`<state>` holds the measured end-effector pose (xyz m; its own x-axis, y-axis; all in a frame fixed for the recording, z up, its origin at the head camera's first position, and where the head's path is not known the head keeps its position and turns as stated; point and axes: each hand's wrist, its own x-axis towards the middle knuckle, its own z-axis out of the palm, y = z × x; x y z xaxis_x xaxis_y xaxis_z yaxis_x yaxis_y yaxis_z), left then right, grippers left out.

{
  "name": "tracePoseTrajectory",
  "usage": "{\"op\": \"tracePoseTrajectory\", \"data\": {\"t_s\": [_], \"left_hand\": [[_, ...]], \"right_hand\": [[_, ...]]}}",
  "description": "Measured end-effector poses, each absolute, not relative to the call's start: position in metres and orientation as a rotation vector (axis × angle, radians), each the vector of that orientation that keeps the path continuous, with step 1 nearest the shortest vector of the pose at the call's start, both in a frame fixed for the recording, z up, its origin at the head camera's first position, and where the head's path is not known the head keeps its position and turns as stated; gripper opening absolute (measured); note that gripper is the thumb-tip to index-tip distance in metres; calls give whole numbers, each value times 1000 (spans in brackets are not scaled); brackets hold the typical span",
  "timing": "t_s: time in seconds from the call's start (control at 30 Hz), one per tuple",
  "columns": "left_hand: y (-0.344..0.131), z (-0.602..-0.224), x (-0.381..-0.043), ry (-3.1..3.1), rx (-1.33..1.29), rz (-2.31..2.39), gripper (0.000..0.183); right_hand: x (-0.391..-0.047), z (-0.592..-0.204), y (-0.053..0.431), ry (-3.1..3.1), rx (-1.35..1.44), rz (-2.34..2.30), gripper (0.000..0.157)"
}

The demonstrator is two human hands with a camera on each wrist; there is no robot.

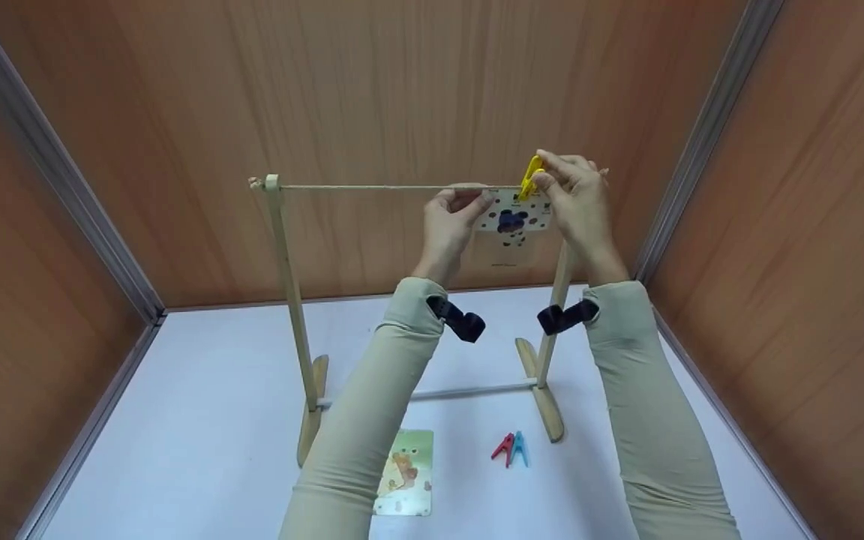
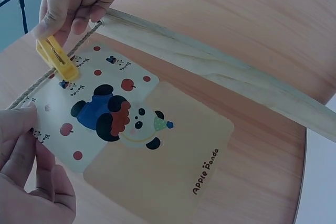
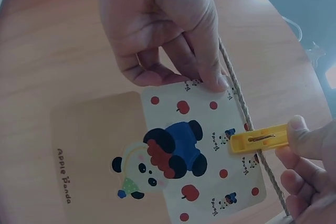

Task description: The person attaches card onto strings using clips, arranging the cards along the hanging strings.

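Note:
A panda-printed card [image 2: 142,124], half white with apples and half tan, hangs upside down at the rope [image 1: 372,187]. My left hand [image 1: 448,225] pinches the card's upper left corner between thumb and fingers, close under the rope. With thumb and fingers my right hand [image 1: 580,202] holds the handle end of a yellow clothespin [image 3: 260,138]. The clothespin's jaws straddle the rope and overlap the card's top edge, as both wrist views show. In the head view the card's tan half blends into the wooden wall behind.
The rope is strung between two wooden posts [image 1: 293,300] on feet, joined by a low white bar [image 1: 469,391]. On the white table [image 1: 199,420] lie a green card [image 1: 406,472], partly behind my left sleeve, a red clothespin [image 1: 503,448] and a blue clothespin [image 1: 520,448].

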<state>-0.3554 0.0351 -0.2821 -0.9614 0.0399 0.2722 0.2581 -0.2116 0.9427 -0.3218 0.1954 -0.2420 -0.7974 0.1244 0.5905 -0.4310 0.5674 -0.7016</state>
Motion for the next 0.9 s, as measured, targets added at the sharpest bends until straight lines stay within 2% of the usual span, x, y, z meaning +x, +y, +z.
{"op": "tracePoseTrajectory", "data": {"t_s": [0.3,0.9], "left_hand": [[32,-279,-356,-1909,-386,-2266,22],[13,-288,-356,-1983,-631,-2248,33]], "right_hand": [[-323,-241,197,-2145,227,1256,40],[-323,-252,200,-2003,266,1367,32]]}}
